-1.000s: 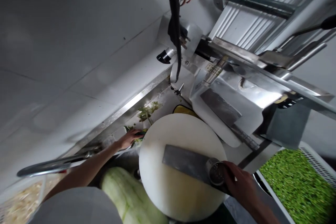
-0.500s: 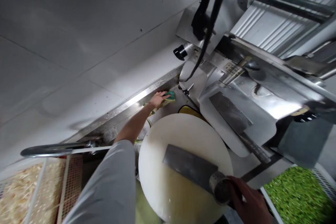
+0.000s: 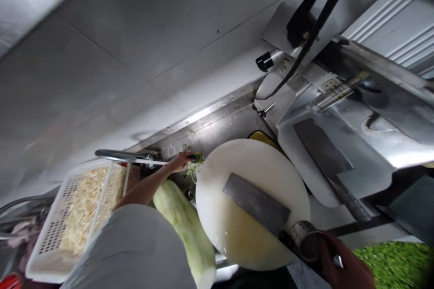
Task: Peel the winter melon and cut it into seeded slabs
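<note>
My left hand is closed on a green and yellow sponge, low on the wet steel counter beside the round white cutting board. Small green scraps lie around the sponge. At the lower right, my right hand is closed around a small round steel cup, held over the board's edge. Across the board lies a cleaver, its dark handle partly hidden beneath the cup. A peeled pale green gourd rests between my left sleeve and the board.
A second cleaver lies on the steel slicing machine at right, where a black cable hangs. A white basket of pale shreds stands left, near a faucet. Chopped greens fill the lower right.
My left hand has drawn the sponge back along the counter, toward the faucet and me. The view has swung left, bringing the gourd into sight. My right hand still holds the cup.
</note>
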`<state>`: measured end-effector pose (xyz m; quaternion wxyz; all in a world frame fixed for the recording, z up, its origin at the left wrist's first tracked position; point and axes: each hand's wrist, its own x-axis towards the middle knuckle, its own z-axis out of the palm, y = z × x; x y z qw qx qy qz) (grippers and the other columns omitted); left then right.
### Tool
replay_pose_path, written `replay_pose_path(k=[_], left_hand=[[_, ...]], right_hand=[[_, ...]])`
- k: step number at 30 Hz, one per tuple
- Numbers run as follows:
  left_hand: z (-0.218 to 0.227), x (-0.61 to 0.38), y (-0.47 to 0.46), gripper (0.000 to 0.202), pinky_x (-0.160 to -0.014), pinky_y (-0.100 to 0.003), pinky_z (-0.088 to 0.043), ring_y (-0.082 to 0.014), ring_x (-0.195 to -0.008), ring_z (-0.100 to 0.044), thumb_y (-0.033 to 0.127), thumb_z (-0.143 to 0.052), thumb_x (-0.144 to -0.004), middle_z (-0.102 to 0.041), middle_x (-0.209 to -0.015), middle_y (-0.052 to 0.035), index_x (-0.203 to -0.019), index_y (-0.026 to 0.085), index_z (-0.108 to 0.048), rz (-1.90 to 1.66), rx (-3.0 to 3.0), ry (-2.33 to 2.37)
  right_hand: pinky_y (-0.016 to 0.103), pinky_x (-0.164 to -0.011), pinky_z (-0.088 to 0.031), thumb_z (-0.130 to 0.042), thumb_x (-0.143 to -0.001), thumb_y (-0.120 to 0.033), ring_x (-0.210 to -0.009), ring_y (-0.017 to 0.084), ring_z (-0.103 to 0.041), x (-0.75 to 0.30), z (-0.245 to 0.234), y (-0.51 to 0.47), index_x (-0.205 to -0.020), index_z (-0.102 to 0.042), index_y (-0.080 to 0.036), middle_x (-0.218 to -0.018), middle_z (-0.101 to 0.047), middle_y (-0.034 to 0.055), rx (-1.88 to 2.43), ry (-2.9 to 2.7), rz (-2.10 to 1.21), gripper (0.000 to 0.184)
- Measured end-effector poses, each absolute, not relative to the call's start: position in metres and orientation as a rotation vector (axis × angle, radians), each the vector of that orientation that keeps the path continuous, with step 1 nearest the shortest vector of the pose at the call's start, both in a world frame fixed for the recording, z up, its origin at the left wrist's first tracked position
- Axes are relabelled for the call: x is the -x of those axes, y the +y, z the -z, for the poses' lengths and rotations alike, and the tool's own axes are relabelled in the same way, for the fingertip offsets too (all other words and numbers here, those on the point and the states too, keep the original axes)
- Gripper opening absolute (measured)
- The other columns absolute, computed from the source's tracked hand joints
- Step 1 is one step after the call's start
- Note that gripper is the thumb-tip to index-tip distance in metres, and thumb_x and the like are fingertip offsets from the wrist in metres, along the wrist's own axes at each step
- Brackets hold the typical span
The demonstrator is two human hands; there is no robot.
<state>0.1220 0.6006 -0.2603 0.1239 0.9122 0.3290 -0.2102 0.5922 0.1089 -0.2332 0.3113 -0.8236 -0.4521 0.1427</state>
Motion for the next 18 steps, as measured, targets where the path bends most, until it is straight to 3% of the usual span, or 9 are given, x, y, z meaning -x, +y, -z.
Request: replay_pose_path(k=[4,8,11,15,18], left_hand=[[0.235,-0.115,0.611,0.052,-0.104,-0.045,-0.052,-0.028,-0.113,-0.066,0.005,-0.059,-0.084,-0.072,-0.134,-0.0097,-0.12,0.032,-0.084,0.646,-2.687,0.979],[0.239,-0.212,0.647,0.051,-0.112,-0.045,-0.049,-0.0277,-0.124,-0.062,0.011,-0.049,-0.095,-0.065,-0.139,-0.0155,-0.137,0.023,-0.076,0.173,-2.743,0.931],[0.266,-0.342,0.662,0.053,-0.118,-0.044,-0.047,-0.027,-0.132,-0.058,0.014,-0.048,-0.098,-0.062,-0.143,-0.0162,-0.148,0.019,-0.067,-0.162,-2.676,0.694],[0.316,-0.486,0.656,0.055,-0.114,-0.044,-0.05,-0.0277,-0.127,-0.061,0.005,-0.051,-0.09,-0.065,-0.136,-0.0181,-0.142,0.013,-0.069,-0.16,-2.528,0.611],[0.342,-0.516,0.648,0.056,-0.113,-0.048,-0.049,-0.0294,-0.128,-0.061,0.002,-0.048,-0.088,-0.067,-0.136,-0.0194,-0.137,0.011,-0.072,-0.134,-2.507,0.617]], right_hand=[[0.032,-0.06,-0.064,-0.056,-0.101,-0.056,-0.062,0.025,-0.078,-0.589,0.225,0.12,-0.096,-0.079,-0.024,-0.08,-0.082,0.0066,2.135,-1.121,-0.351,0.039],[0.028,-0.06,-0.064,-0.055,-0.103,-0.059,-0.064,0.023,-0.079,-0.586,0.218,0.128,-0.095,-0.08,-0.023,-0.084,-0.083,0.0078,2.095,-1.102,-0.358,0.045],[0.028,-0.063,-0.065,-0.055,-0.105,-0.055,-0.066,0.022,-0.08,-0.581,0.214,0.124,-0.097,-0.08,-0.022,-0.085,-0.083,0.0072,2.084,-1.118,-0.321,0.042],[0.027,-0.06,-0.065,-0.055,-0.106,-0.049,-0.064,0.021,-0.078,-0.572,0.213,0.105,-0.1,-0.08,-0.024,-0.085,-0.083,0.0051,2.131,-1.105,-0.353,0.035],[0.027,-0.054,-0.064,-0.054,-0.106,-0.052,-0.067,0.022,-0.08,-0.564,0.214,0.09,-0.102,-0.079,-0.023,-0.089,-0.084,0.0073,2.224,-1.0,-0.387,0.039]])
